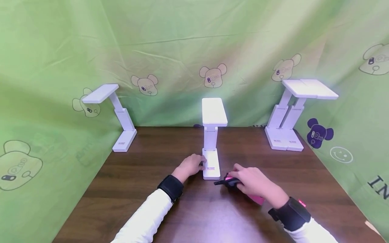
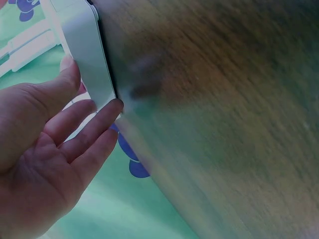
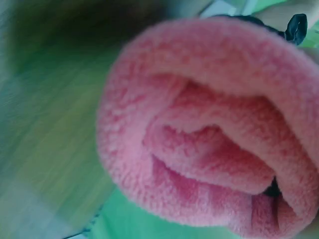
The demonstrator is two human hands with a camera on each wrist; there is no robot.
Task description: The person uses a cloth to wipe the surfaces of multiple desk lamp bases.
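A white desk lamp (image 1: 210, 164) with its head lit stands upright mid-table. My left hand (image 1: 190, 165) is at the left side of its base; in the left wrist view, thumb and fingertips (image 2: 117, 104) touch the edges of the white base (image 2: 89, 55), the fingers fairly straight. My right hand (image 1: 252, 180) grips a rolled pink towel (image 1: 256, 199) just right of the lamp base. A black band (image 1: 228, 182) sticks out of the grip toward the lamp. The right wrist view shows the rolled end of the fluffy towel (image 3: 209, 129) up close, hiding most of the hand.
Another white lamp (image 1: 124, 140) stands at the back left of the dark wooden table (image 1: 152, 141). Two more lamps (image 1: 284, 140) stand side by side at the back right. A green printed curtain (image 1: 170, 111) encloses the table at the back and sides.
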